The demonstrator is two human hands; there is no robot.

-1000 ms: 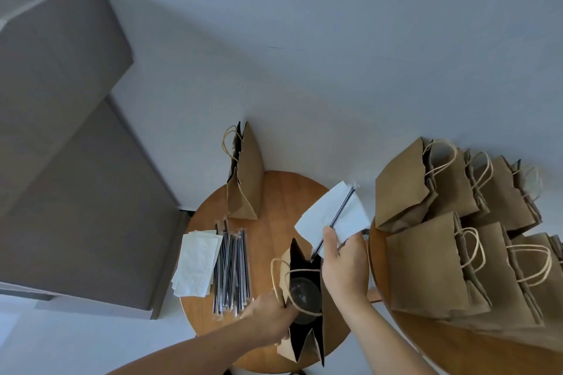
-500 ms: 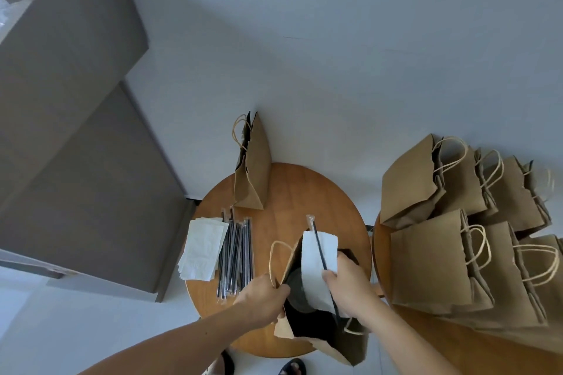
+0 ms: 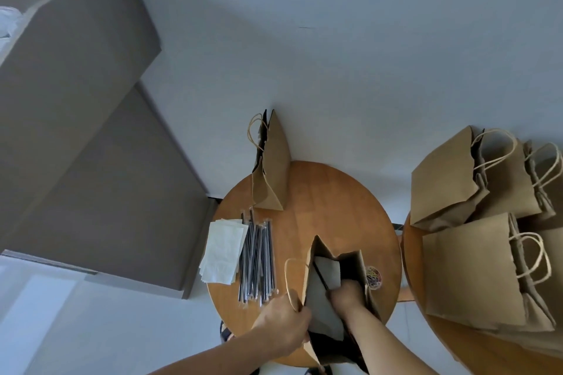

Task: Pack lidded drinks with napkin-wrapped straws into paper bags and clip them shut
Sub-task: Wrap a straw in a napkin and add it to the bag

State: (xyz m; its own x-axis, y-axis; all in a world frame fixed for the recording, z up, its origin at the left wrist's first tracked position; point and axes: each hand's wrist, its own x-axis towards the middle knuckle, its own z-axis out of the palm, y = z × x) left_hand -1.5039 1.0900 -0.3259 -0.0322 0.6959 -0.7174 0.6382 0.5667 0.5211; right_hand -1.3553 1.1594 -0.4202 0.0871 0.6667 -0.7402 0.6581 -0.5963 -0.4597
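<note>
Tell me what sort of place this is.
Likely a room in a home used for packing orders: a small round wooden table, grey upholstered furniture by a plain wall, and brown paper bags crowding a second table.

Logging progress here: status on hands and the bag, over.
Left hand grips bag edge. Right hand inside, holding napkin-wrapped straw. Paper clips beside bag, not in the way.

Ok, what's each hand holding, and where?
Left hand grips the open paper bag by its left rim. Right hand, inside the bag, pinches the napkin and straw at the napkin's right edge.
</note>
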